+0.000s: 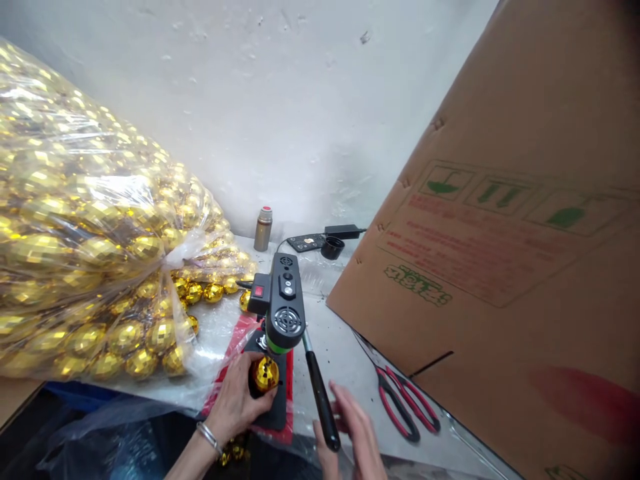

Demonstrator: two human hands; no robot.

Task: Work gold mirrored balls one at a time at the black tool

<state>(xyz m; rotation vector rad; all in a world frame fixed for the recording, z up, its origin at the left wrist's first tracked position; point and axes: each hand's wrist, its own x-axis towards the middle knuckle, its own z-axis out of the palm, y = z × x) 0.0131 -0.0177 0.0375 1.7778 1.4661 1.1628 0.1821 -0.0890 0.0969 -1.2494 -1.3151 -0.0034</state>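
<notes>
My left hand [234, 400], a bracelet on its wrist, is closed around a gold faceted ball [265, 373] and holds it under the head of a small black press machine [281, 303]. The machine has a red switch and a green ring at its lower end. A black lever handle [320, 400] slopes down from it toward me. My right hand [353, 433] hovers just right of that handle, fingers stretched out and apart, holding nothing.
A big clear bag [75, 247] full of gold balls fills the left. Loose gold balls [213, 292] lie near it. Red-handled scissors [400, 403] lie right of the machine. A large cardboard box [500, 253] leans at right. A metal bottle [263, 229] and power adapter [343, 231] stand by the wall.
</notes>
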